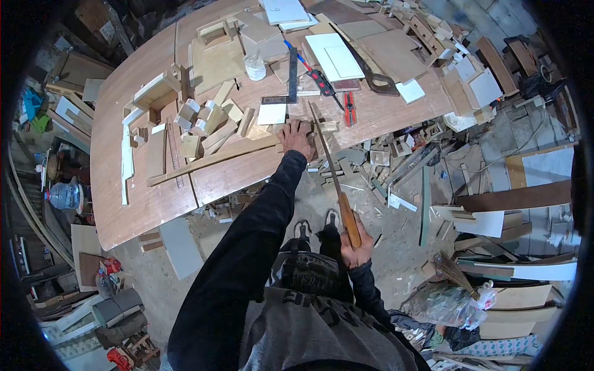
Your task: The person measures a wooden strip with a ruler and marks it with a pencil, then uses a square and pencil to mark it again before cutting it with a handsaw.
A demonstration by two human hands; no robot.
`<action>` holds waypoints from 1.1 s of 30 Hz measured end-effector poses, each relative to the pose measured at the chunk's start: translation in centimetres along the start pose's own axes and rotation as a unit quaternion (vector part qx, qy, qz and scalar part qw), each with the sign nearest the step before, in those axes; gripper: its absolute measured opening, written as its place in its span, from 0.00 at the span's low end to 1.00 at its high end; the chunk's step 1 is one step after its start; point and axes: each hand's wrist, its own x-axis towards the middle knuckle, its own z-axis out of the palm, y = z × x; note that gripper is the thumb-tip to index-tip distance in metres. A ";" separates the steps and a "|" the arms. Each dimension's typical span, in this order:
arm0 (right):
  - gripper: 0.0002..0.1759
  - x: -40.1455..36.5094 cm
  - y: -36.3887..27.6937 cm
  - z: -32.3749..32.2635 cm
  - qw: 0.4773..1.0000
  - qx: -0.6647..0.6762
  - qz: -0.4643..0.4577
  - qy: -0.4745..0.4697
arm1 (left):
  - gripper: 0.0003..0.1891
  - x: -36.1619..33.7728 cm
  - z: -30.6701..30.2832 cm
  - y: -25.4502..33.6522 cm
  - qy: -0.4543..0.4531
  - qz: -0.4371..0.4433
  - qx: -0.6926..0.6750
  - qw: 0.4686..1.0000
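My left hand presses down at the table's near edge, its fingers curled over the end of a long thin wooden strip. In my right hand is a handsaw, gripped by its straight wooden handle. The narrow blade slants up and away, its far part lying just right of my left fingers at the table edge. Close beyond my left hand are a white square piece and a dark try square. Small wooden blocks lie in a heap to the left.
On the wooden table lie a second saw, a red-and-black tool, a red level, a plastic cup and white panels. Offcuts litter the floor below. A green strip stands at right.
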 end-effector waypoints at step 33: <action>0.26 3.2 -1.9 1.2 0.997 0.009 0.070 -0.026 | 0.22 0.0 -2.0 1.4 -0.004 -0.026 -0.017 1.000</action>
